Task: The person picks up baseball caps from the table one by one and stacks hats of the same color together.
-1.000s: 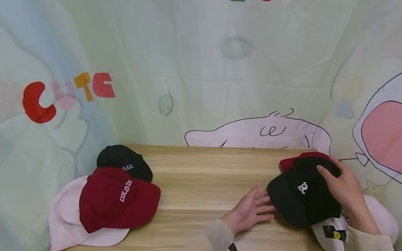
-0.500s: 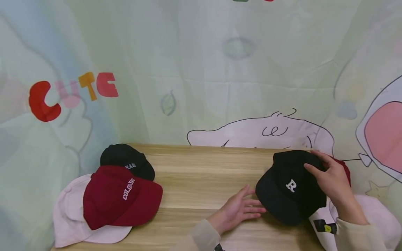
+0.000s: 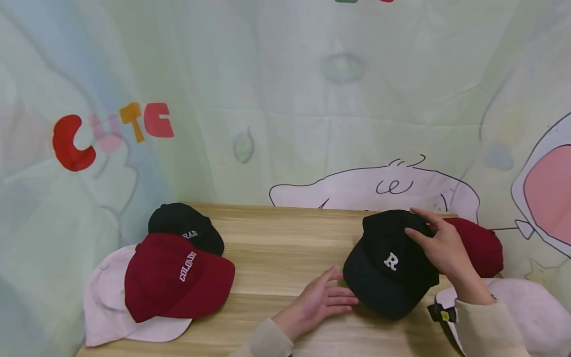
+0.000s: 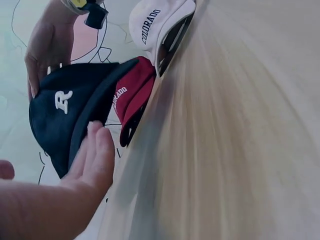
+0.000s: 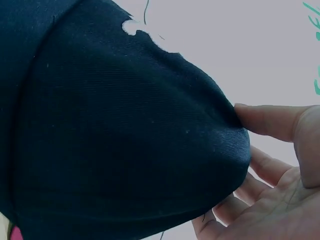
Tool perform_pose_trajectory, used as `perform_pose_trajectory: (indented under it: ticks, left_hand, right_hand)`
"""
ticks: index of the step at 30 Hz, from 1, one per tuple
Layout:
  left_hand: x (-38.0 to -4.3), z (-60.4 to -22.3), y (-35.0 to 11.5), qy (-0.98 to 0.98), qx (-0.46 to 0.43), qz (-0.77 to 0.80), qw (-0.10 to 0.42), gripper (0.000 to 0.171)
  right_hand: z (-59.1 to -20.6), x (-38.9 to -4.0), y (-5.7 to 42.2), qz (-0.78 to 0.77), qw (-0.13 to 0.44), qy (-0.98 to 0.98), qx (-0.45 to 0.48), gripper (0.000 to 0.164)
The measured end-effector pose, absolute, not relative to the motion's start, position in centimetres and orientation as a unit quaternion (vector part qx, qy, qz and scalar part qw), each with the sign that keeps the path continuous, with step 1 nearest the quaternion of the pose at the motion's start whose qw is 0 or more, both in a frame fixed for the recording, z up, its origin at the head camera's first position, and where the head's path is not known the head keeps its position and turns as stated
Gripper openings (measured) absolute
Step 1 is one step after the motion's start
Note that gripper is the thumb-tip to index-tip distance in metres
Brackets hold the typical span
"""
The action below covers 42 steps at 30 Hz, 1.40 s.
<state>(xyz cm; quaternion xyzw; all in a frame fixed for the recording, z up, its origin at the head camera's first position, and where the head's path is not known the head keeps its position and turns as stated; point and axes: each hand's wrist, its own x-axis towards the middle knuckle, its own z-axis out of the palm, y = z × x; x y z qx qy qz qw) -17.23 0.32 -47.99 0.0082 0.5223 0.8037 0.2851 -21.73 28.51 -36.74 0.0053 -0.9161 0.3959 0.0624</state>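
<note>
A black baseball cap (image 3: pixel 372 292) with a white letter R hangs over the right part of the table, brim toward the left and front. My right hand (image 3: pixel 448 253) pinches its crown from behind; in the right wrist view the thumb and fingers (image 5: pixel 272 120) are on either side of the fabric. The left hand (image 3: pixel 314 303) has its fingers straight, the tips right at the brim's edge. In the left wrist view there is a gap between this cap and the wooden table (image 4: pixel 210 150). Behind it are a dark red cap (image 3: pixel 479 245) and a white cap (image 4: pixel 160 22), both marked COLORADO.
At the left, a dark red cap (image 3: pixel 156 277) overlaps a pale pink cap (image 3: pixel 104 297) and a black cap (image 3: pixel 174 220). A printed curtain (image 3: pixel 294 139) encloses the table at the back and sides.
The black R cap has moved left with my right hand, uncovering more of the red and white caps behind it. My left hand has shifted left alongside the brim.
</note>
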Motion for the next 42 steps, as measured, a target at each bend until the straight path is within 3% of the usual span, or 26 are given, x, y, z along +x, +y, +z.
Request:
perform_pose_trajectory:
  ticks: [11,26,42]
  left_hand:
    - [-15.7,-47.9,-2.8,0.524,-0.05,0.819,0.227,0.068]
    - [-14.2,-47.7,-8.3,0.527,-0.069,0.825,0.191,0.074]
    - [-13.5,-47.7,-12.1,0.529,-0.103,0.827,0.158,0.077]
  right_hand:
    - [-37.6,-23.5,24.3,0.391,0.036,-0.917,0.068,0.062]
    - [-38.3,-25.9,18.2,0.372,0.021,-0.913,0.164,0.059]
    - [-38.3,-27.6,12.2,0.343,-0.002,-0.909,0.239,0.067]
